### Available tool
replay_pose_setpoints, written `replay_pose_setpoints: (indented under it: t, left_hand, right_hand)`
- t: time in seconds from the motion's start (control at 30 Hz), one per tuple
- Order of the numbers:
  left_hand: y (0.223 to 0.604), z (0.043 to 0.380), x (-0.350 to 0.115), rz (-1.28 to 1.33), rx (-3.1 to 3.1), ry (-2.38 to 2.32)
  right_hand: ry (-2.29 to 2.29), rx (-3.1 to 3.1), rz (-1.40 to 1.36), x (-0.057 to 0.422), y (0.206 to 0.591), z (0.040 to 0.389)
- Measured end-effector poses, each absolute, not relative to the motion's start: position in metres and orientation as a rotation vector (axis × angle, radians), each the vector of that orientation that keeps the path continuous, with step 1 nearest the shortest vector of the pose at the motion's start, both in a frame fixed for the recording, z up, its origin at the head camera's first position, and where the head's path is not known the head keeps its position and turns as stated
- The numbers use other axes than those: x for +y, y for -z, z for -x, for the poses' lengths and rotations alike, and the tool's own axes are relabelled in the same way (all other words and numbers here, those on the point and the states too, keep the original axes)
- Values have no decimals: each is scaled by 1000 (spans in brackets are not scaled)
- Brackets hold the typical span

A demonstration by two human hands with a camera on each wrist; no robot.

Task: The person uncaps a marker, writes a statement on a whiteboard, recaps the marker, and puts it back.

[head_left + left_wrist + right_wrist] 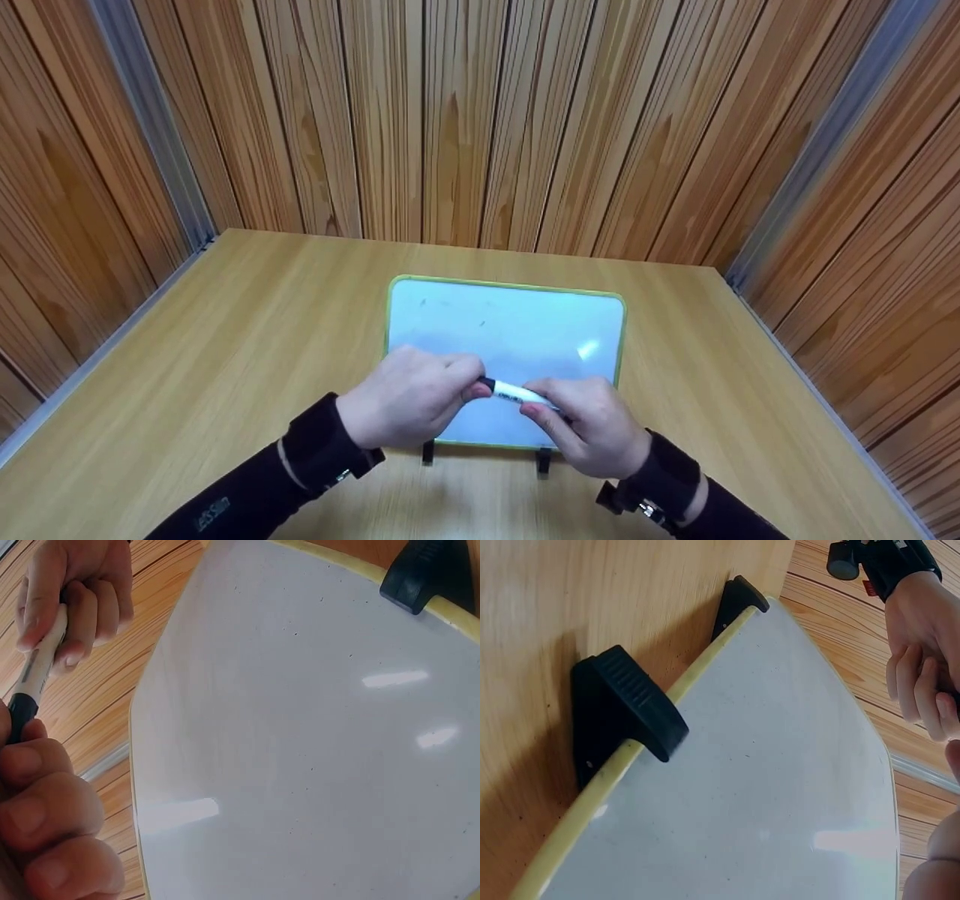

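Observation:
A whiteboard marker [516, 393] with a white barrel and a black cap spans the gap between my two hands. My left hand [416, 390] pinches the black cap [22, 709] between thumb and curled fingers. At the other end, my right hand [592, 424] grips the white barrel [46, 649]. Both hands are above the lower half of a small whiteboard [495, 330] with a yellow-green frame. A few dark specks and small marks show on its white surface. In the right wrist view the marker is mostly out of frame.
Black stand feet [543, 461] hold the whiteboard's near edge; one clip [630, 701] looms large in the right wrist view. The board stands on a light wooden table [262, 322]. Wood-plank walls [450, 127] rise behind and on both sides.

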State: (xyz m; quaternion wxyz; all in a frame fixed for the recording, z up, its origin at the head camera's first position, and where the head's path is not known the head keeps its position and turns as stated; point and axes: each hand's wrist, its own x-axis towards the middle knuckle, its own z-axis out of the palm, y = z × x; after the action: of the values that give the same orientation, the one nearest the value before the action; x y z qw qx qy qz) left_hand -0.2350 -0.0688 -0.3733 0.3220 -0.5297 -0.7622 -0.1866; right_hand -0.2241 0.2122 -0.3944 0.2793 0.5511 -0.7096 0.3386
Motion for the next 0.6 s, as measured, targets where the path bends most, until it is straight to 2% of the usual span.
replay_pose_setpoints:
  t: [0.6]
  left_hand:
    - [362,232,-73,1475,-2004,533]
  right_hand:
    - [-890,-1821,-1537,211,386,224]
